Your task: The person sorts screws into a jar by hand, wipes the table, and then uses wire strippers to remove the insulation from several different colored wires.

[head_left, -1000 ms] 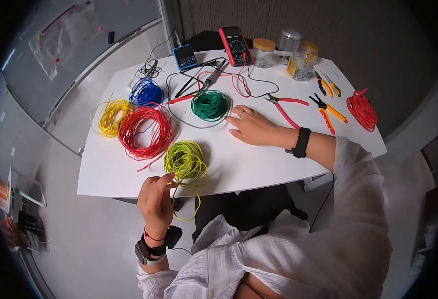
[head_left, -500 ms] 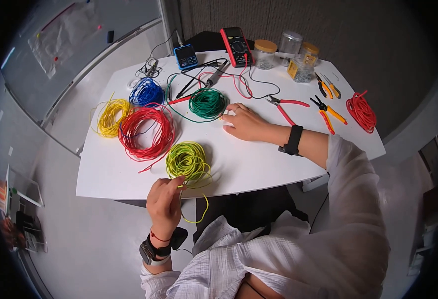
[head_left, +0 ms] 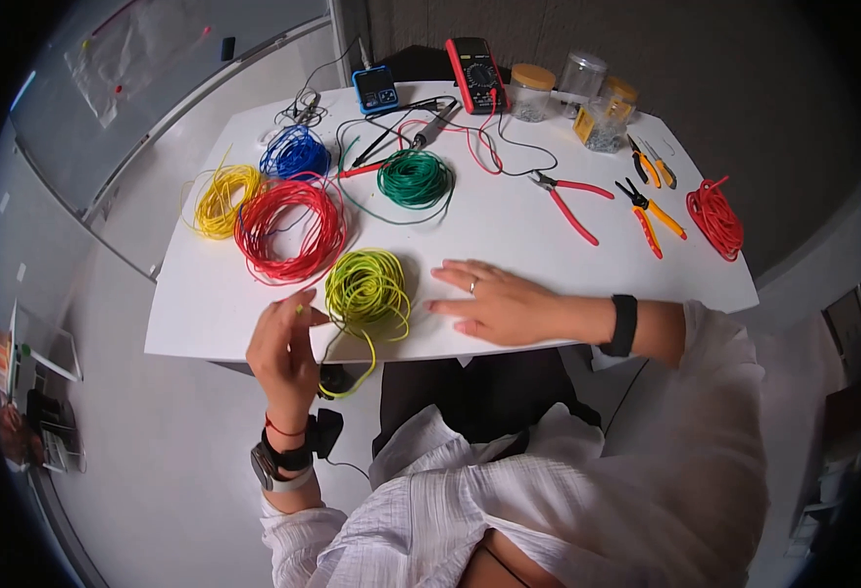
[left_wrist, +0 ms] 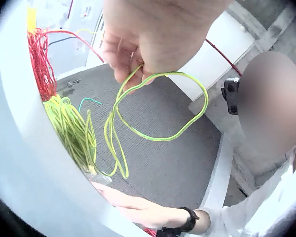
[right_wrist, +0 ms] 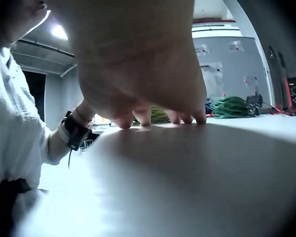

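A yellow-green wire coil (head_left: 365, 286) lies near the table's front edge. Left of it, the left hand (head_left: 285, 353) pinches the coil's loose end between thumb and fingers. In the left wrist view, a loop of this wire (left_wrist: 160, 139) hangs from the left hand (left_wrist: 160, 39), beside the coil (left_wrist: 71, 131). The right hand (head_left: 499, 304) is spread low over the white table (head_left: 538, 240), right of the coil, holding nothing. In the right wrist view, fingertips of the right hand (right_wrist: 143, 74) rest on the tabletop (right_wrist: 202, 173).
Behind lie green (head_left: 416, 179), red (head_left: 290, 230), yellow (head_left: 226, 202) and blue (head_left: 295, 154) wire coils. A multimeter (head_left: 477, 76), a blue device (head_left: 375, 89) and lidded jars (head_left: 531, 93) stand at the back. Red-handled cutters (head_left: 575, 208), yellow-handled pliers (head_left: 651, 218) and another red coil (head_left: 713, 220) lie right.
The right hand has moved from beside the green coil toward the table's front edge, its fingers spread. The left hand has shifted left and up in the view, still pinching the wire end.
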Demonstrator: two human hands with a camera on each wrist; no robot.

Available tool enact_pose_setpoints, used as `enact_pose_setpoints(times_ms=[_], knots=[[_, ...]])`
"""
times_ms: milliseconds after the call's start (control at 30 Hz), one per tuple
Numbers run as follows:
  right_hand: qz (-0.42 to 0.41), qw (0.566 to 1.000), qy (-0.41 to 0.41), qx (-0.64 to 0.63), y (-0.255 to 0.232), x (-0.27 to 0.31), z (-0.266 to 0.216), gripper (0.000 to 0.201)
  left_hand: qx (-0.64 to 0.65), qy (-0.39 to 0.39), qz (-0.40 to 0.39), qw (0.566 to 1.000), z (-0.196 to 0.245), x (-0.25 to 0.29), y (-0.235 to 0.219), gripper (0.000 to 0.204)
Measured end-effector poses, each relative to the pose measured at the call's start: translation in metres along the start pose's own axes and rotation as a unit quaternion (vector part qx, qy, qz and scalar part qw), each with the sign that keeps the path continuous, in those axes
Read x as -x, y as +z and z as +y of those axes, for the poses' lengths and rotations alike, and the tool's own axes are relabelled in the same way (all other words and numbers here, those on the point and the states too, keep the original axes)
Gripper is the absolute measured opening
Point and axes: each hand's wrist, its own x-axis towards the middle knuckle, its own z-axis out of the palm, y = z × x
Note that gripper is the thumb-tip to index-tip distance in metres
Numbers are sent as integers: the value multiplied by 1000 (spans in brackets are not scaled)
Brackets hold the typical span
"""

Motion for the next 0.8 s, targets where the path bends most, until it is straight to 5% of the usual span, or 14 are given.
enact_pose_setpoints(times_ms=[100, 300, 433, 533, 567, 600, 733, 800], knots=[[-12, 1000, -11, -21, 5, 9, -34, 40, 30, -29, 10, 999, -2, -3, 1, 16], [119, 991, 47, 27, 48, -13, -94, 50, 64, -51, 16, 997, -3, -2, 6, 24], [189, 980, -66, -6, 76, -29, -129, 49, 96, -42, 35, 994, -5, -3, 7, 28], [215, 968, -118, -59, 71, -17, -130, 42, 101, -37, 22, 994, 1, -7, 2, 29], [301, 946, -114, -44, 65, -16, -125, 22, 91, -25, 24, 995, 1, -7, 2, 30], [304, 945, -114, -40, 63, -10, -118, 22, 83, -9, 27, 996, 1, -9, 3, 31], [297, 946, 13, -131, 56, 16, -89, 20, 74, 19, 27, 997, 4, -12, 1, 26], [308, 944, 37, -115, 47, 31, -79, 14, -29, -42, -39, 998, 17, -15, -7, 19]])
